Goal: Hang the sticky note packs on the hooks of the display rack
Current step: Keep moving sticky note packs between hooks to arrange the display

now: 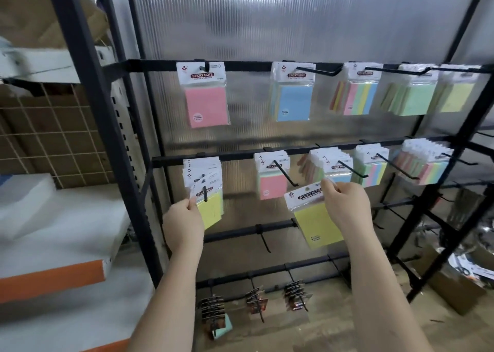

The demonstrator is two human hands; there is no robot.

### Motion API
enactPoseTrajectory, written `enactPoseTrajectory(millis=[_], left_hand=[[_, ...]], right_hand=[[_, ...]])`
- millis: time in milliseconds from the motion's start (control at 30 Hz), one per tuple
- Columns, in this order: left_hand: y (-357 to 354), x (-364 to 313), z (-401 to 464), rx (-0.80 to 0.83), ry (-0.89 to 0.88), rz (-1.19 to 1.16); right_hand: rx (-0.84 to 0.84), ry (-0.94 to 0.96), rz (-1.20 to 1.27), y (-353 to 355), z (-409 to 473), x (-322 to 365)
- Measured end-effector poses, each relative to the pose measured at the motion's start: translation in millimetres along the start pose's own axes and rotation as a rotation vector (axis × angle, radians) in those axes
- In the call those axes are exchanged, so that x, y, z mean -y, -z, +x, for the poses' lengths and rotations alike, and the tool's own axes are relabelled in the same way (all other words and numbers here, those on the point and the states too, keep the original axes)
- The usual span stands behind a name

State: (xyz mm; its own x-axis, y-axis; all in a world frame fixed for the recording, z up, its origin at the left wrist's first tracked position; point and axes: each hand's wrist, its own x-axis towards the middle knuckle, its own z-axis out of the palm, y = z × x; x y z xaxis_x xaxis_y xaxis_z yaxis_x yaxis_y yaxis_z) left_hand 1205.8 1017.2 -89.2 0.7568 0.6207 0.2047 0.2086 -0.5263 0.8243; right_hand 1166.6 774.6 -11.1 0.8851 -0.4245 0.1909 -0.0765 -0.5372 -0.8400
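A black display rack [213, 156] carries rows of hooks with sticky note packs. My left hand [183, 222] pinches the left edge of the front yellow pack [211, 208] hanging on the leftmost hook [205, 194] of the middle row, with several packs behind it. My right hand [344, 207] grips a loose yellow pack [315, 222] by its white header, tilted, in front of the rack and below the pink pack's hook [286, 174]. That pack is on no hook.
The top row holds pink [205, 105], blue [292, 99], striped and green packs. Bare hooks [263, 240] stick out lower down, and dark packaged items [295, 295] hang on the bottom row. A white shelf with an orange edge [53, 274] stands left; boxes [451, 285] lie at right.
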Motion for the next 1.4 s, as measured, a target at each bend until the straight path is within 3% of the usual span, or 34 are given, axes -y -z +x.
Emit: enactPoseTrajectory(millis=[433,667,800,900,1400], left_hand=[[26.4,-21.2,-53.2,-0.074,-0.013,-0.116],[29.0,-48.0,-75.4,-0.097,-0.107,-0.112],[19.5,-68.4,-85.0,-0.091,-0.136,-0.12],[5.2,-91.6,-97.4,-0.044,-0.184,-0.164],[-93.1,-215.1,-206.2,0.227,-0.418,-0.114]], right_hand=[[0.004,0.104,0.064,22.8,-1.2,-4.4],[-0.132,0.168,0.179,54.8,-2.3,-18.8],[-0.172,0.079,0.353,84.3,1.9,-39.8],[-0.19,0.008,0.461,111.9,6.6,-62.4],[-0.368,-0.128,0.54,254.6,23.5,-162.5]])
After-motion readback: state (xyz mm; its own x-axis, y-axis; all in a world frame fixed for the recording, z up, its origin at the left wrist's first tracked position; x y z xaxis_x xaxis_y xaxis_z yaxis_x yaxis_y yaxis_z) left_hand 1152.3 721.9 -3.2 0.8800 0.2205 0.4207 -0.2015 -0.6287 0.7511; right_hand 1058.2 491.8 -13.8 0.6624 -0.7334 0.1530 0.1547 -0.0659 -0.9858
